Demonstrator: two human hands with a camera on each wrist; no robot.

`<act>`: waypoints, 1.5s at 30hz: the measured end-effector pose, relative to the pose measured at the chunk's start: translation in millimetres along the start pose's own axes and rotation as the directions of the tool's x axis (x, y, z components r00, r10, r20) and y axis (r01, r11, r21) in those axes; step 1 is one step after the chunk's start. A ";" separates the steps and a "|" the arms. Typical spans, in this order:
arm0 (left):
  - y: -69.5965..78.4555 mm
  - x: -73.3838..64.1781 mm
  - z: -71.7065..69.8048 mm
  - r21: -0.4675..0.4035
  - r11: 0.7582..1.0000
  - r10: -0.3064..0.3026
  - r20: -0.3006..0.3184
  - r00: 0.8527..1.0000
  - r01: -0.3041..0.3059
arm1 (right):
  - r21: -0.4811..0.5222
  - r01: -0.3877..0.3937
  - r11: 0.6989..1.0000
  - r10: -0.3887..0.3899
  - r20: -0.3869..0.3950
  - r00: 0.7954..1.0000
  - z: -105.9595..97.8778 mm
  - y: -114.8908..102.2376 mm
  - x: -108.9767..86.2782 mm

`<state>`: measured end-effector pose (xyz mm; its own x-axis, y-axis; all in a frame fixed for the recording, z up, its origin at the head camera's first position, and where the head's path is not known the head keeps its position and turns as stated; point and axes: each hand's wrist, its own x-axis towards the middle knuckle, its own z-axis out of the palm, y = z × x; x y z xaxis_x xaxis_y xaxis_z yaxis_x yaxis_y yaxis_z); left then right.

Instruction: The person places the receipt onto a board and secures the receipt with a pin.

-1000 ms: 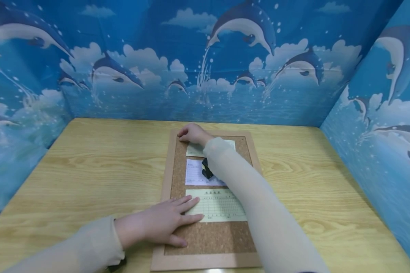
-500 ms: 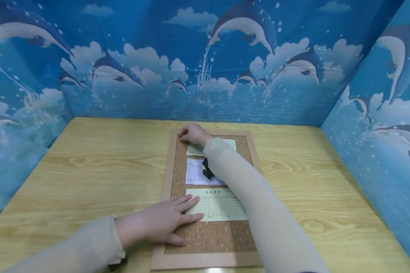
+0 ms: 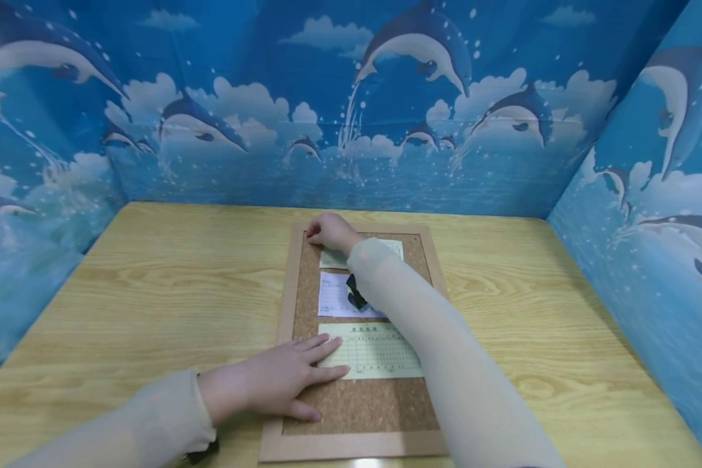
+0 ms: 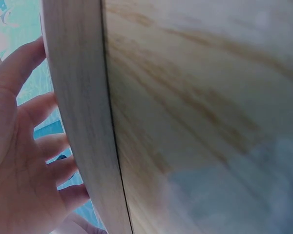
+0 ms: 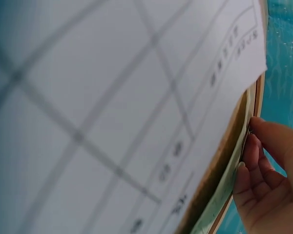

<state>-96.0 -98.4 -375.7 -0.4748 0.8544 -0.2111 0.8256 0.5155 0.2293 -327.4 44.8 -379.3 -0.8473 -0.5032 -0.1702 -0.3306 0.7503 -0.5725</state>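
A framed corkboard (image 3: 359, 406) lies on the table with three paper slips on it. My left hand (image 3: 275, 380) rests with straight, spread fingers over the board's left frame and the edge of the nearest slip, a pale green printed form (image 3: 377, 354). The middle slip (image 3: 335, 296) is white and partly covered by my right arm. At the board's far left corner, my right hand (image 3: 332, 232) has its fingers curled over the farthest green slip (image 3: 395, 246). In the right wrist view, thumb and fingertips pinch a tiny dark pin-like object (image 5: 251, 130), mostly hidden.
The wood-grain table (image 3: 199, 279) extends to both sides of the board. Dolphin-printed blue cloth walls (image 3: 339, 175) enclose its back and sides. A small black device (image 3: 355, 292) sits at my right wrist, just over the white slip.
Both hands keep nearly the same places throughout. Only a very slight shift shows in the right hand and in the head view.
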 end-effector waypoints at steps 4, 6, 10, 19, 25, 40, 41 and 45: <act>0.0 0.0 0.5 -0.001 1.000 -0.004 -0.002 1.000 0.004 | -0.029 -0.001 1.000 0.001 -0.001 1.000 -0.2 -1.6 0.2; 0.1 -0.3 0.6 -0.006 1.000 -0.007 0.001 1.000 0.007 | -0.034 0.002 0.999 -0.002 0.002 1.000 -0.4 -2.0 0.2; 0.3 -1.0 0.1 -0.020 1.000 -0.012 0.005 1.000 0.012 | -0.014 0.007 1.000 -0.007 0.007 1.000 -1.0 -2.6 -1.4; -0.6 -2.4 -1.8 -0.028 0.999 -0.018 0.009 1.000 0.018 | 0.057 -0.001 0.998 -0.001 0.035 0.999 -3.3 -2.3 -4.4; -1.4 -2.0 -0.5 -0.035 0.999 -0.018 0.012 1.000 0.019 | 0.092 0.001 0.996 -0.004 0.037 0.999 -3.8 -0.6 -6.9; -1.4 -1.6 0.4 -0.039 0.999 -0.023 0.019 1.000 0.024 | -0.024 0.049 0.999 -0.046 0.105 0.993 -5.3 0.8 -11.9; -1.5 -1.6 0.5 -0.038 0.999 -0.022 0.017 1.000 0.023 | -0.020 0.044 0.999 -0.042 0.104 0.994 -5.3 0.7 -12.3; -1.3 -1.5 -0.1 -0.038 0.999 -0.020 0.019 1.000 0.020 | 0.012 0.013 1.000 -0.014 0.082 0.997 -5.1 1.0 -13.8</act>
<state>-96.3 -100.4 -375.6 -0.4852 0.8427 -0.2332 0.8036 0.5349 0.2611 -318.2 54.7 -373.4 -0.8057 -0.5470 -0.2271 -0.3366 0.7384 -0.5843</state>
